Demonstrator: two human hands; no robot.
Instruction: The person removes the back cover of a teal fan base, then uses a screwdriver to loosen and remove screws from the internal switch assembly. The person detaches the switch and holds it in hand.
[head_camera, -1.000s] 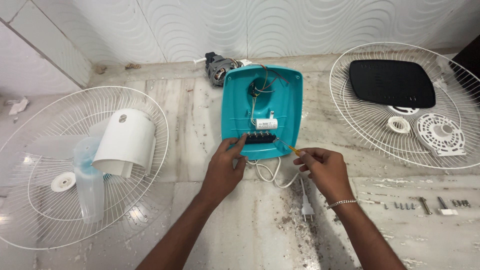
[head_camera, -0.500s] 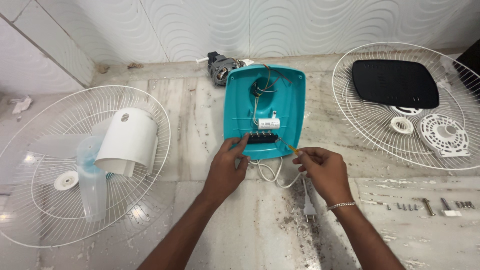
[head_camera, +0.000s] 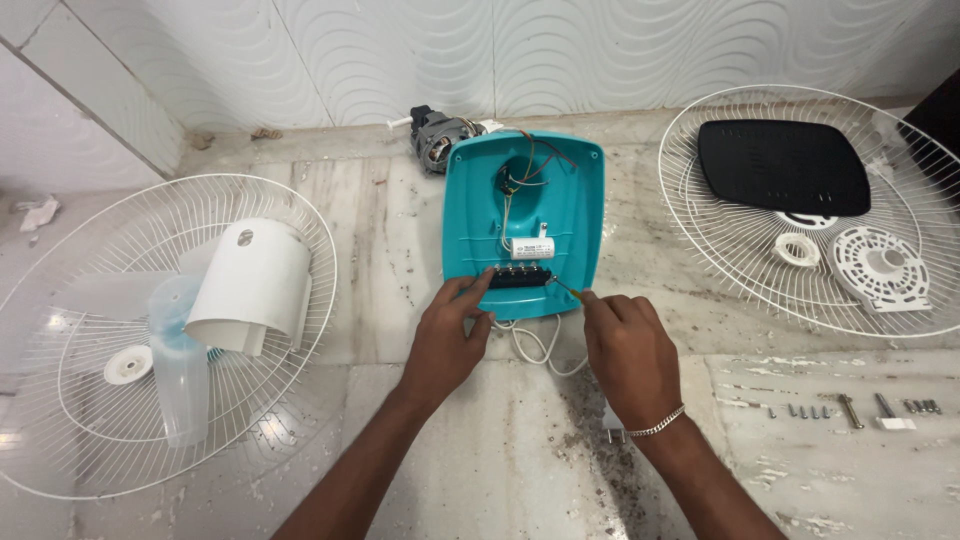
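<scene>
While the teal plastic fan base shell lies open-side up at centre, its long axis running twelve to six, the left hand pinches its near edge beside the black switch block. The right hand is closed on a thin screwdriver pointing toward ten o'clock. At three o'clock, a white wire fan guard holds a black oval plate; at nine, another white wire guard holds a white motor cover.
</scene>
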